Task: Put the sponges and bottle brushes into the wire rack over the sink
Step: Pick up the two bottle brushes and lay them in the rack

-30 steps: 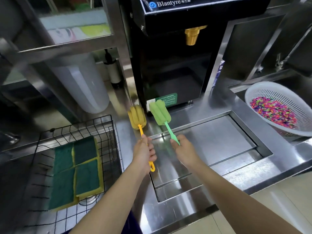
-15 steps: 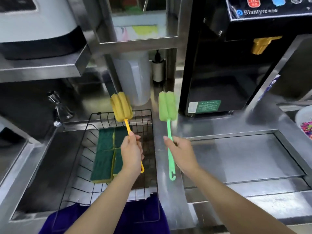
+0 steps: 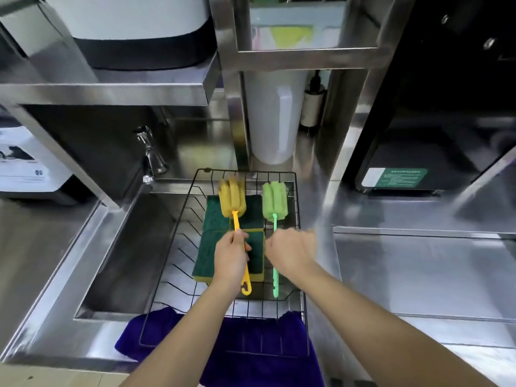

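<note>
Left hand: reached forward over the wire rack, forearm entering from the lower edge of the view; fingers curled tight around the mid-handle of the yellow bottle brush. Brush head pointed away from the person, toward the rack's far rim, above the sponges; the handle's hooked end stuck out below the fist.

Right hand: reached forward just beside the left, knuckles up, closed on the handle of the green bottle brush. Brush head over the far right part of the rack; handle tip showed below the hand, near the rack's floor wires. Whether either brush head touched the rack or the sponges could not be told.

Wire rack: black, rectangular, set across the right part of the sink. Contents: sponges, green scouring face up with yellow foam at the edges, lying flat side by side in the rack's left-middle part, partly hidden by the left hand.

Sink: steel, left of the rack, basin dark. Tap at its far rim, beyond the rack's far left corner.

Cloth: dark blue, under the rack's near end, draped over the counter edge.

Jug: white, upright, behind the rack's far rim.
</note>
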A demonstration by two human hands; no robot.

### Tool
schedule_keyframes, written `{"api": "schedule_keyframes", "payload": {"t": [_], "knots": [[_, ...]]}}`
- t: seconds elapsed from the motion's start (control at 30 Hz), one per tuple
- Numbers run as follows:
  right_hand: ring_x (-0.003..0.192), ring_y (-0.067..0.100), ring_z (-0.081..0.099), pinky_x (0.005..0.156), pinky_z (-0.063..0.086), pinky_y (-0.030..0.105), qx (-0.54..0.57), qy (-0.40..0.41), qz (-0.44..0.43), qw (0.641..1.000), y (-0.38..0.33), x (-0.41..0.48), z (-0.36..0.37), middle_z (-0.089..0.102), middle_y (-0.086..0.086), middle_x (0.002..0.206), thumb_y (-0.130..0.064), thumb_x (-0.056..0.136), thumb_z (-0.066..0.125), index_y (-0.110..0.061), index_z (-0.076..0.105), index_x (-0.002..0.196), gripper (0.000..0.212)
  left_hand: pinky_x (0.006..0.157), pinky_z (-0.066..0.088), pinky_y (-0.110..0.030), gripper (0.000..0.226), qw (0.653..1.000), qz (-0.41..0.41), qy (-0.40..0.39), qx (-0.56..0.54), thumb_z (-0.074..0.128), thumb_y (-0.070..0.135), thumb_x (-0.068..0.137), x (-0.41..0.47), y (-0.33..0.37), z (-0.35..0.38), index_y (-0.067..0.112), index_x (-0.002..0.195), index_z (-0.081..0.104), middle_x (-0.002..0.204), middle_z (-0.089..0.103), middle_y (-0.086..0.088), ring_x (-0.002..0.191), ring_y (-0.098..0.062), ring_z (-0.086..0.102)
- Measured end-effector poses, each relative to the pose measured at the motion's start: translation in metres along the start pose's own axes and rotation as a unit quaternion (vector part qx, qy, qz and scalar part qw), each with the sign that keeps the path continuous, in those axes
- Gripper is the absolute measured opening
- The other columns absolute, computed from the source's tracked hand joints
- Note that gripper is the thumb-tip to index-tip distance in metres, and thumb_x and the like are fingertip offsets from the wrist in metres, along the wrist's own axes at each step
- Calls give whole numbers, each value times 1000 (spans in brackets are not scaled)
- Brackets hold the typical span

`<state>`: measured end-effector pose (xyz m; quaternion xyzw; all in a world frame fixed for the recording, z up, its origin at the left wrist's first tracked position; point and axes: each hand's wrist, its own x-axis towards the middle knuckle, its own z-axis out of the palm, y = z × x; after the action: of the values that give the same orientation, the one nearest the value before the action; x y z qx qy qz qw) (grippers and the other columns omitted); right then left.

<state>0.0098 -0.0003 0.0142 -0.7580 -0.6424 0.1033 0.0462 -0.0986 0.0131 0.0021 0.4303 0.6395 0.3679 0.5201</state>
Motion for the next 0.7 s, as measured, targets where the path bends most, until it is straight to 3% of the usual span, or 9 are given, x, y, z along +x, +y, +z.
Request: {"api": "schedule_keyframes", "payload": {"t": [0.07,0.17,0.33,0.43,0.5,0.6,0.7], "knots": [[85,27,65,89,31,41,-48,-13,6,999,-2,4,5,74,5,86,-24,91,38,-20,55,69,29,55,34,-28,30,1000,6,-7,24,35,24,100,3,-4,-3,11,87,59,66,50,-1,58,-15,43],[95,27,58,92,27,45,-118,-32,-3,993,-5,7,13,73,4,88,-21,90,40,-20,49,71,21,57,35,-29,28,999,10,-24,45,36,24,99,6,-8,-3,16,84,59,67,51,0,61,-16,44],[109,28,44,91,27,46,-154,-48,-29,987,-3,8,22,71,5,99,-20,88,42,-21,64,90,22,61,35,-31,30,996,17,-57,74,39,23,98,5,-16,1,10,76,56,68,51,-3,63,-17,44],[105,29,48,90,30,41,-58,6,-21,998,2,8,24,71,9,99,-21,91,39,-11,68,91,31,52,34,-19,30,991,43,-71,108,42,23,97,7,-18,2,9,72,52,65,47,-1,60,-14,41],[98,30,54,81,34,37,65,45,15,997,5,7,20,70,12,97,-21,92,38,-7,66,89,31,43,32,-12,30,988,59,-70,120,43,24,97,8,-18,3,8,72,51,62,42,0,56,-13,36],[89,36,61,65,38,32,209,59,96,971,12,10,9,69,15,96,-21,93,41,-6,59,97,24,47,32,-18,25,986,84,-70,127,46,25,96,9,-16,9,9,80,55,62,40,0,55,-13,35],[89,37,63,68,44,36,254,29,112,960,19,12,3,69,18,95,-26,93,43,-7,53,106,25,54,34,-25,16,981,111,-88,133,52,24,93,7,-13,21,11,100,59,66,43,0,58,-13,39]]}}
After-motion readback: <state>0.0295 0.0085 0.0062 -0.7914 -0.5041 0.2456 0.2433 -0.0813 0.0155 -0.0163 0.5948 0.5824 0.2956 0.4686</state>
